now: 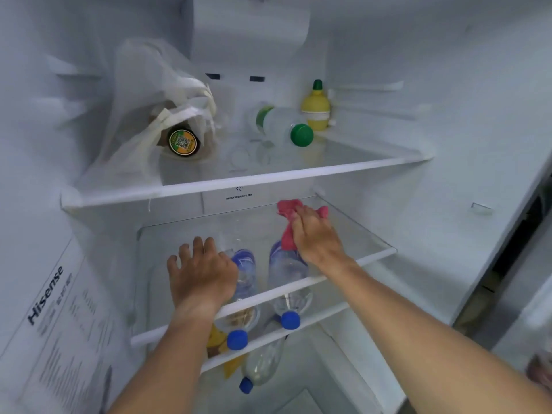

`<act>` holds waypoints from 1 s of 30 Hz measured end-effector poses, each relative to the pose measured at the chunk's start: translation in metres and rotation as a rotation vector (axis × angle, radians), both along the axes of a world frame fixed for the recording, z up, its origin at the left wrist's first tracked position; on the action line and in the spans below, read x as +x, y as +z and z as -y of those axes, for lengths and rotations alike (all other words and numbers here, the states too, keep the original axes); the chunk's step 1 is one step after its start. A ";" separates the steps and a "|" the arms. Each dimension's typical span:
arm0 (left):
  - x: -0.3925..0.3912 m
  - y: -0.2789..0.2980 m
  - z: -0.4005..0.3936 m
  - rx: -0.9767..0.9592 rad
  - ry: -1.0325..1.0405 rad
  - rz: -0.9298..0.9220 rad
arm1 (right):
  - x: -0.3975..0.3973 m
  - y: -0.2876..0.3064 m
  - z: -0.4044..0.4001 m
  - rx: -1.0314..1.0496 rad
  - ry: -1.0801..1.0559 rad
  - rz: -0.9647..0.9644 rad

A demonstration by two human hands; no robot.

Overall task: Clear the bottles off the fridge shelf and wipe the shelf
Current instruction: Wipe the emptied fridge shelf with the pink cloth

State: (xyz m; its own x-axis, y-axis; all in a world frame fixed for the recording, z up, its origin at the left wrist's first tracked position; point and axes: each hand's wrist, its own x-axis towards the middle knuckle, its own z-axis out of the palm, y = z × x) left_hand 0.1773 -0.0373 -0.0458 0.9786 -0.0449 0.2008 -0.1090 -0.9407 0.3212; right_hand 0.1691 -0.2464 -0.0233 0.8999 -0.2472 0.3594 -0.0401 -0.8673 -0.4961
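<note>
Inside an open fridge, a person's right hand [315,234] presses a pink cloth [288,218] flat against the glass middle shelf [363,234], palm down, fingers clamped over the bunched fabric: a grip suited to scrubbing toward the back corner. The left hand [201,271] lies spread and empty on the same glass near its left side, holding nothing, apparently bracing the reach.

The shelf being wiped looks bare of bottles. 2 clear bottles with blue caps [239,297] [288,282] show through the glass, lying on their sides on the level below, necks toward the door; a 3rd blue-capped bottle [260,369] lies lower still, probably moved down out of the way. The glass is transparent with a white front rail, and glare makes it hard to judge whether it is clean yet.

On the upper shelf [268,176] sit a tipped green-capped bottle [282,125], a yellow lemon-shaped squeezer [315,110] and a pale plastic bag [149,109] around a dark jar [182,141].
</note>
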 end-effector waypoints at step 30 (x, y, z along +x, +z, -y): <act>-0.006 0.001 -0.001 -0.036 -0.007 -0.028 | 0.009 -0.024 -0.002 -0.395 0.229 -0.410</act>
